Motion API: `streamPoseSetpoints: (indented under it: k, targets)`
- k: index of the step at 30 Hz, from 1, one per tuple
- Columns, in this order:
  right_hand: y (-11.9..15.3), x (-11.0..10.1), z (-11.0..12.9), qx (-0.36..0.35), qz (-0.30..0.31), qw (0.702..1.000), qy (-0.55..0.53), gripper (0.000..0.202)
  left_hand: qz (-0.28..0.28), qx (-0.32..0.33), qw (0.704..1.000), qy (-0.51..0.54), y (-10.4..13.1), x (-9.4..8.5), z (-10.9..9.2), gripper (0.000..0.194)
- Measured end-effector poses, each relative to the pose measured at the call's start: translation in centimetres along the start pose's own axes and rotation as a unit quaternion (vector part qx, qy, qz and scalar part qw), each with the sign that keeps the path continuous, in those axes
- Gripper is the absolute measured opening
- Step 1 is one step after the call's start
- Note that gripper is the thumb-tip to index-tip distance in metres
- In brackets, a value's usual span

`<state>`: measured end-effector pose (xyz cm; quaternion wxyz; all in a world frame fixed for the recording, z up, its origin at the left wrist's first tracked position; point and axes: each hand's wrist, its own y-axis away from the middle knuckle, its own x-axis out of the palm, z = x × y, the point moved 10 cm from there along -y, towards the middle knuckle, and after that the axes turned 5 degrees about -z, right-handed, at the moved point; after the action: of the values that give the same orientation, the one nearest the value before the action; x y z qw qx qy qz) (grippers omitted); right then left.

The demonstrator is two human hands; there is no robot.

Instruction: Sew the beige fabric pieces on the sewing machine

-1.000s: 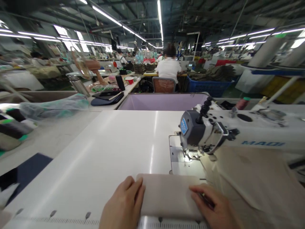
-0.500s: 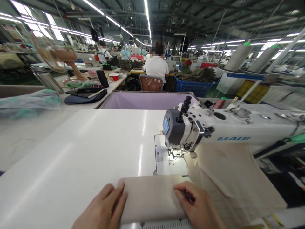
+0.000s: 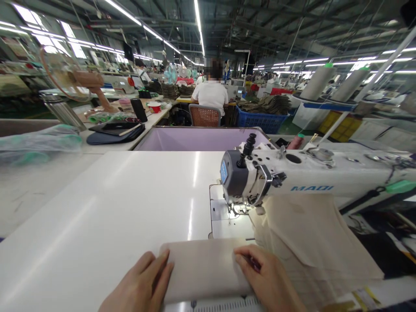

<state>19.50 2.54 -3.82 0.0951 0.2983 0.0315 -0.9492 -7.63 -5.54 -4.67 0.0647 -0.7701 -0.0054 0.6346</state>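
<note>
A flat, folded piece of beige fabric [image 3: 203, 268] lies at the table's front edge, just before the sewing machine's needle plate. My left hand [image 3: 139, 281] grips its left edge, thumb and fingers close together. At the right end, my right hand [image 3: 268, 275] pinches the cloth between thumb and curled forefinger. More beige fabric [image 3: 302, 234] is heaped to the right, under the arm of the white sewing machine [image 3: 312, 173]. The lit presser foot [image 3: 238, 210] stands beyond the folded piece, apart from it.
A ruler scale [image 3: 224, 307] runs along the table's front edge. Behind the white table [image 3: 146, 195] is a lilac bin [image 3: 195, 138]. Clear plastic bags [image 3: 42, 143], a dark pouch [image 3: 117, 133] and a phone [image 3: 139, 110] lie leftward. A co-worker [image 3: 210, 93] sits ahead, back turned.
The view has shifted slightly, so the machine appears a little further left. My right hand sits slightly further left on the fabric; my left hand looks nearly unchanged.
</note>
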Motion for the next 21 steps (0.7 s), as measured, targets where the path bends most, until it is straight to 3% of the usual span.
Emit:
streamPoseSetpoints:
  k: [2, 4, 6, 8, 11, 16, 21]
  targets:
    - [0.0, -0.1, 0.5, -0.015, 0.003, 0.999, 0.034, 0.024, -0.024, 0.040, 0.998, -0.041, -0.3, -0.8, -1.3, 0.042]
    - [0.0, -0.3, 1.5, -0.061, 0.001, 0.993, 0.102, 0.019, -0.084, 0.059, 0.991, -0.082, -0.8, -2.2, -2.5, 0.036]
    - [0.3, -0.5, 3.0, -0.134, -0.001, 0.973, 0.186, 0.016, -0.147, 0.084, 0.980, -0.108, -1.2, -3.6, -3.7, 0.036]
    - [0.8, -0.5, 4.2, -0.210, 0.008, 0.947, 0.244, 0.023, -0.166, 0.124, 0.971, -0.117, -1.8, -4.1, -4.6, 0.039]
    - [1.3, -0.2, 4.7, -0.266, 0.039, 0.928, 0.260, 0.029, -0.109, 0.145, 0.977, -0.107, -4.1, -3.5, -4.5, 0.042]
    - [0.8, -0.1, 4.2, -0.249, 0.010, 0.934, 0.256, 0.016, 0.004, 0.123, 0.992, -0.043, -11.0, -3.7, -4.5, 0.036]
    - [0.4, 0.9, 4.3, -0.239, -0.033, 0.936, 0.256, 0.016, -0.004, 0.109, 0.992, -0.061, -17.7, -3.9, -7.2, 0.043]
